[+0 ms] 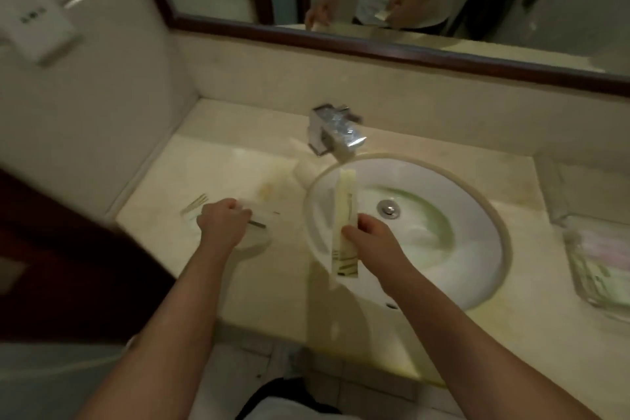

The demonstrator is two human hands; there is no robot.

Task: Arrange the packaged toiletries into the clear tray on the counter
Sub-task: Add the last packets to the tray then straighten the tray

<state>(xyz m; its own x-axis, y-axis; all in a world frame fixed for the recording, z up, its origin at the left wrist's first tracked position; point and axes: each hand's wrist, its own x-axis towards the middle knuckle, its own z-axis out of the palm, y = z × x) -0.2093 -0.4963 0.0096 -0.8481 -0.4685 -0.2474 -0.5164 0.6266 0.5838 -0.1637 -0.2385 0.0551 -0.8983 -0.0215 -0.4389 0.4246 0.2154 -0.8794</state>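
Bathroom counter (pixel 392 337): right hand (pixel 371 242) pinches long pale packet (pixel 345 225) upright over sink (pixel 477 283); left hand (pixel 223 220) fisted on blurred clear item, prob. tray (pixel 255 235).

Dim, yellowish-green light is covering the whole view, brightest on the white sink basin (pixel 439 242) and falling off into near-black at the dark panel (pixel 68 269) on the left. Motion blur is smearing everything, most strongly the faucet (pixel 335 131), the clear tray (pixel 603 269) at the right edge and the wall unit (pixel 37 27) at upper left. Wide-angle distortion is bending the mirror frame (pixel 375 44) and the counter (pixel 511 334) edges, and soft forearm shadows are lying on the counter front.
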